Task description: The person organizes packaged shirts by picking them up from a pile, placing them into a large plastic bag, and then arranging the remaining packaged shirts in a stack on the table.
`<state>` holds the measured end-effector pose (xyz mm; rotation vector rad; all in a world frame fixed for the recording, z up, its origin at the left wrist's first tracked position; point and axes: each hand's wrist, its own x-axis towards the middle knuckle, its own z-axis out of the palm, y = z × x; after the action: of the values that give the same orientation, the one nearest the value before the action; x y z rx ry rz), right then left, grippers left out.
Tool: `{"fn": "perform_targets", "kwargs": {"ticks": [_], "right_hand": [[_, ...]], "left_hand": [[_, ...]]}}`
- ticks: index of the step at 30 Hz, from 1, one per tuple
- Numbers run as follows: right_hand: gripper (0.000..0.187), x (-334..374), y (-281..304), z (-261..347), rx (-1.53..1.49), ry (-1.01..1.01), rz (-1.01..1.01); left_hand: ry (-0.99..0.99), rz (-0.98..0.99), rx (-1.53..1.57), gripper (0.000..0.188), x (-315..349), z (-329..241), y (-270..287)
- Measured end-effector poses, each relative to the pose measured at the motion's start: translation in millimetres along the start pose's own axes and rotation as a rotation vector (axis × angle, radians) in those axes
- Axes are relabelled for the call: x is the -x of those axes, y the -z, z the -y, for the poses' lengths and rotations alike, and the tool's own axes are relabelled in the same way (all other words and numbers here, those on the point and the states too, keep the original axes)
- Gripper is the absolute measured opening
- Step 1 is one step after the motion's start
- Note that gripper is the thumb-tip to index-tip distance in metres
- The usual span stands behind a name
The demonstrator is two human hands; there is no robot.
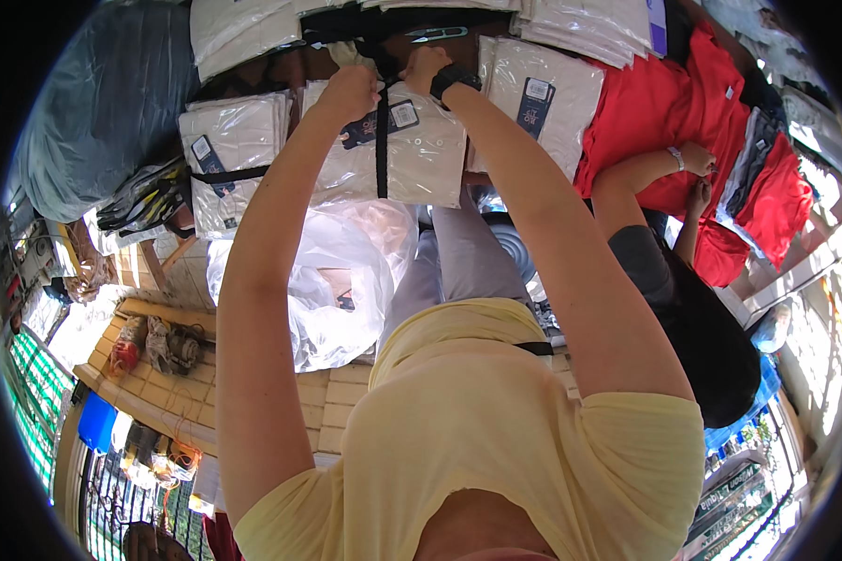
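Head view: left hand (351, 92), right hand (426, 69), grips pinching black strap (382, 154) over bagged garments (430, 154); brown surface (319, 64), tan tiled floor (332, 393).

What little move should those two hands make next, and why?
Perhaps draw the black strap snug: it crosses the plastic-wrapped package, and the left hand and right hand are on either side of its upper part. I can't tell whether it is already fastened.

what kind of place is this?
Probably a small textile-packing workshop or stockroom: stacks of clear-wrapped, folded pale textiles with dark tags, a black strap across one stack, and heaped red cloth beside a co-worker.
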<state>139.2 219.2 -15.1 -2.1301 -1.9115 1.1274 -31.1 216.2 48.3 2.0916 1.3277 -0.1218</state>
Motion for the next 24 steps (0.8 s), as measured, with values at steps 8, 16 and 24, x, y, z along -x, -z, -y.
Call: {"fn": "perform_targets", "kwargs": {"ticks": [8,16,24], "right_hand": [[0.031,13.4,-5.5,-5.8,0.108,0.118,-0.061],[0.027,9.7,-12.2,-3.5,0.047,0.141,-0.074],[0.026,12.6,-19.6,-6.4,-0.011,0.094,-0.133]], "left_hand": [[-0.567,-0.575,-0.647,0.003,-15.7,-19.9,16.2],[-0.149,-0.284,-0.408,0.007,-27.0,-14.5,-19.3],[0.156,-0.278,0.544,0.022,-39.4,-4.1,-38.5]]}}
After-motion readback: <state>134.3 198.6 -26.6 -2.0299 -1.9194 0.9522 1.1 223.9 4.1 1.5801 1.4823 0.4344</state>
